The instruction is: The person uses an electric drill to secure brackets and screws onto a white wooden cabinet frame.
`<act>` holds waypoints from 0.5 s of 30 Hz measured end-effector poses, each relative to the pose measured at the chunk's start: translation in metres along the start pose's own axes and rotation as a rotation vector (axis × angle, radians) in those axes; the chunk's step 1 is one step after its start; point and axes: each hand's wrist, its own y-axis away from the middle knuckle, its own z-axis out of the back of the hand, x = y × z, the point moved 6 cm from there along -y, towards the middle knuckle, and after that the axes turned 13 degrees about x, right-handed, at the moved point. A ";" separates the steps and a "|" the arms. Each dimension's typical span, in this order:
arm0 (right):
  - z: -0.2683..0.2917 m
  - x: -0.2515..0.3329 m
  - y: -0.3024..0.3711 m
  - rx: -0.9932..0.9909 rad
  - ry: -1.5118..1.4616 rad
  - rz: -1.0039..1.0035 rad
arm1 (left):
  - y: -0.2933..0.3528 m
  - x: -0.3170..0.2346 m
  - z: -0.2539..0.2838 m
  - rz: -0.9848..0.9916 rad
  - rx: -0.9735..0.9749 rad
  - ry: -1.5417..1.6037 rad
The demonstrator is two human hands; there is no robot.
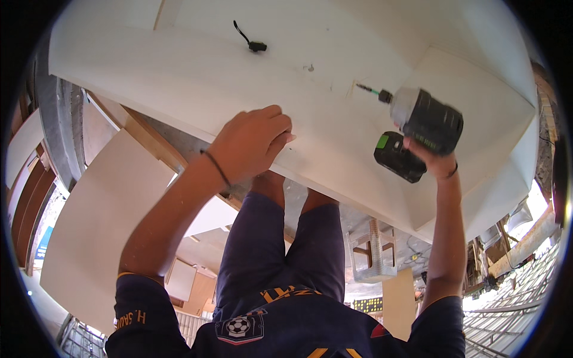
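A large white panel spreads out before me. My right hand is wrapped round the grip of a black and grey cordless drill, held over the panel's right part. Its slim bit points left, and its battery has a green patch. Near the panel's front edge is my left hand, its fingers curled together in a pinch. Whatever may be between those fingertips is hidden or too small to name. Farther back on the panel lies a small black object with a strap.
A big pale board leans at the left beside wooden strips. Below the panel's front edge stands a clear plastic stool. Metal grating shows at the lower right. My legs are close to the panel's front edge.
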 end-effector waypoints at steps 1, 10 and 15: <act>0.000 0.010 0.018 -0.012 0.357 0.128 | 0.012 -0.005 0.001 -0.003 -0.083 0.029; -0.048 0.166 0.172 -0.169 0.331 0.352 | 0.160 -0.030 -0.058 0.095 -0.293 0.531; -0.116 0.136 0.290 -0.511 0.380 -0.045 | 0.158 -0.032 -0.092 0.027 -0.099 0.741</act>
